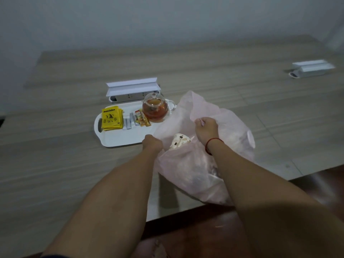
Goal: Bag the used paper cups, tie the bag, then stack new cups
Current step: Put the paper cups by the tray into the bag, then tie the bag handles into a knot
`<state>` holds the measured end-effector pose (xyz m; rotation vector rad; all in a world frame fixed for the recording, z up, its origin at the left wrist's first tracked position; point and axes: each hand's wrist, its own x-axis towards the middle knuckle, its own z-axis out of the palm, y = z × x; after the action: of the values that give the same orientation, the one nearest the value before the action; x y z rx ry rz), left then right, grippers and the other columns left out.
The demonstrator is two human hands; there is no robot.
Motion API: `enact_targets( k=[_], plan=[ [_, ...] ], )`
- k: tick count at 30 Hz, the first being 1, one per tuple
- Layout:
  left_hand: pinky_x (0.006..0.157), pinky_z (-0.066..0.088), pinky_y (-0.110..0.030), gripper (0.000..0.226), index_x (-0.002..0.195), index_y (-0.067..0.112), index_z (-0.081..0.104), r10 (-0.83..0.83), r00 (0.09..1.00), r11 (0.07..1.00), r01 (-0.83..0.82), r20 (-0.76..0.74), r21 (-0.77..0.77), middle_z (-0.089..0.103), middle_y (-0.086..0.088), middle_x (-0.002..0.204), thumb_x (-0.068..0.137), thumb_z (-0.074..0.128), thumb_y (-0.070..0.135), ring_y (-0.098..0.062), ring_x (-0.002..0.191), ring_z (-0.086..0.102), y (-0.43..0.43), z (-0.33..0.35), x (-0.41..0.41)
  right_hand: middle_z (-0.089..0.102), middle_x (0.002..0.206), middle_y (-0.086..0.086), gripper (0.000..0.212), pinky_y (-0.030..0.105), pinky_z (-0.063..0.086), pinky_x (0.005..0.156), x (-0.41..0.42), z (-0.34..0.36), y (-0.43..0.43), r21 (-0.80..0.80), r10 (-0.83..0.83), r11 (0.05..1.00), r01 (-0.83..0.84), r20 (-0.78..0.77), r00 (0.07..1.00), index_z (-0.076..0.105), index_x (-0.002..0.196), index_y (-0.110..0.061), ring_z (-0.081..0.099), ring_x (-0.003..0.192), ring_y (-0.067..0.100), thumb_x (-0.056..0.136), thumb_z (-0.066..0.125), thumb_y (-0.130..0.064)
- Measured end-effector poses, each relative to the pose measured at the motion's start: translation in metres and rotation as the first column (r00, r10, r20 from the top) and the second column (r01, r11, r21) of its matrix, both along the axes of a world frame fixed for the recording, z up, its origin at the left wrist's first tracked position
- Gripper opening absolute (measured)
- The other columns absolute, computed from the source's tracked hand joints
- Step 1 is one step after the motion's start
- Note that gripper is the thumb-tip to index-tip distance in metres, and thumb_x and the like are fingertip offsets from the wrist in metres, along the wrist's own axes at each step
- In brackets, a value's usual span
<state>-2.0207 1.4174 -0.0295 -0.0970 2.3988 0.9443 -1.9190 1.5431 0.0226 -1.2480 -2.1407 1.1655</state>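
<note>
— Two hands on one bag, why?

— My left hand point(152, 143) pinches the near-left edge of the pink plastic bag point(188, 170) and my right hand point(206, 128) grips the far edge higher up. I judge that holds the mouth open wide enough to check what's inside before I gather it for the knot

— And the fingers?

— Both sets are curled shut on the thin plastic, nothing else in them. The bag sits at the near edge of the tabletop point(65, 164), touching the white tray point(119, 138)

— Where are the used cups?

— One patterned paper cup point(179, 142) shows in the mouth between my hands; pale shapes lower down may be more, I can't tell. I see no new cups, only the glass teapot point(155, 108) and yellow tea packets point(112, 117) on the tray
</note>
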Motion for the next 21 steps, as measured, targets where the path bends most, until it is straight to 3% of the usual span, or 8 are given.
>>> enact_targets(
  k=[5, 8, 11, 13, 15, 16, 18, 21],
  plan=[
    [0.095, 0.049, -0.04, 0.034, 0.126, -0.003, 0.053, 0.102, 0.986, 0.99, -0.087, -0.132, 0.113, 0.058, -0.022, 0.13, 0.093, 0.051, 0.006, -0.038, 0.119, 0.057, -0.01, 0.042, 0.01, 0.025, 0.052, 0.001, 0.046, 0.029, 0.028, 0.061, 0.021, 0.041, -0.008, 0.042, 0.03, 0.999, -0.028, -0.06, 0.998, 0.022, 0.051, -0.018, 0.028, 0.06, 0.024, 0.089, 0.045, -0.009],
    [0.096, 0.047, -0.041, 0.034, 0.126, -0.005, 0.054, 0.165, 0.967, 0.976, -0.131, -0.193, 0.175, 0.057, -0.023, 0.13, 0.095, 0.048, 0.009, -0.039, 0.119, 0.056, -0.029, 0.066, 0.024, 0.027, 0.055, 0.003, 0.046, 0.027, 0.027, 0.062, 0.036, 0.059, -0.015, 0.054, 0.017, 0.998, -0.011, -0.115, 0.993, 0.022, 0.051, -0.019, 0.029, 0.067, 0.021, 0.089, 0.045, -0.009],
    [0.095, 0.047, -0.041, 0.034, 0.124, -0.005, 0.056, 0.275, 0.931, 0.945, -0.215, -0.24, 0.248, 0.058, -0.024, 0.129, 0.096, 0.047, 0.012, -0.041, 0.118, 0.057, -0.057, 0.085, 0.035, 0.03, 0.073, 0.01, 0.048, 0.027, 0.028, 0.066, 0.054, 0.077, -0.021, 0.063, -0.018, 0.998, 0.029, -0.164, 0.986, 0.026, 0.049, -0.019, 0.031, 0.072, 0.02, 0.091, 0.047, -0.011],
    [0.085, 0.05, -0.038, 0.026, 0.11, -0.005, 0.061, 0.378, 0.894, 0.899, -0.291, -0.242, 0.328, 0.064, -0.022, 0.115, 0.096, 0.046, 0.01, -0.037, 0.109, 0.061, -0.074, 0.098, 0.038, 0.038, 0.075, 0.008, 0.047, 0.028, 0.029, 0.066, 0.064, 0.087, -0.022, 0.003, -0.089, 0.996, 0.092, -0.209, 0.974, 0.028, 0.049, -0.016, 0.033, 0.072, 0.022, 0.091, 0.047, -0.012],
    [0.067, 0.05, -0.03, 0.021, 0.079, 0.001, 0.058, 0.492, 0.844, 0.822, -0.37, -0.213, 0.432, 0.063, -0.015, 0.09, 0.095, 0.045, 0.007, -0.028, 0.09, 0.061, -0.088, 0.113, 0.041, 0.042, 0.076, 0.011, 0.041, 0.03, 0.032, 0.067, 0.07, 0.096, -0.023, -0.101, -0.187, 0.981, 0.167, -0.252, 0.949, 0.034, 0.05, -0.012, 0.036, 0.072, 0.023, 0.089, 0.047, -0.012],
    [0.064, 0.052, -0.03, 0.022, 0.076, 0.001, 0.056, 0.535, 0.818, 0.789, -0.393, -0.213, 0.473, 0.062, -0.015, 0.088, 0.095, 0.045, 0.007, -0.028, 0.084, 0.062, -0.093, 0.12, 0.041, 0.045, 0.077, 0.011, 0.034, 0.03, 0.034, 0.067, 0.071, 0.1, -0.024, -0.149, -0.236, 0.968, 0.201, -0.275, 0.932, 0.041, 0.055, -0.007, 0.039, 0.072, 0.024, 0.088, 0.046, -0.011],
    [0.062, 0.059, -0.04, 0.023, 0.1, -0.005, 0.062, 0.615, 0.765, 0.711, -0.435, -0.19, 0.552, 0.065, -0.019, 0.101, 0.097, 0.044, 0.009, -0.033, 0.075, 0.067, -0.104, 0.133, 0.042, 0.054, 0.08, 0.016, 0.021, 0.032, 0.042, 0.068, 0.07, 0.109, -0.03, -0.227, -0.307, 0.943, 0.243, -0.313, 0.899, 0.055, 0.071, 0.0, 0.049, 0.073, 0.03, 0.088, 0.047, -0.011],
    [0.047, 0.057, -0.036, 0.03, 0.12, -0.002, 0.055, 0.739, 0.669, 0.551, -0.53, -0.083, 0.645, 0.064, -0.019, 0.103, 0.101, 0.038, 0.012, -0.03, 0.05, 0.063, -0.121, 0.146, 0.038, 0.067, 0.102, 0.023, 0.024, 0.041, 0.055, 0.085, 0.065, 0.113, -0.033, -0.35, -0.388, 0.897, 0.269, -0.335, 0.859, 0.067, 0.1, 0.002, 0.066, 0.09, 0.037, 0.089, 0.05, -0.012]
  ],
)
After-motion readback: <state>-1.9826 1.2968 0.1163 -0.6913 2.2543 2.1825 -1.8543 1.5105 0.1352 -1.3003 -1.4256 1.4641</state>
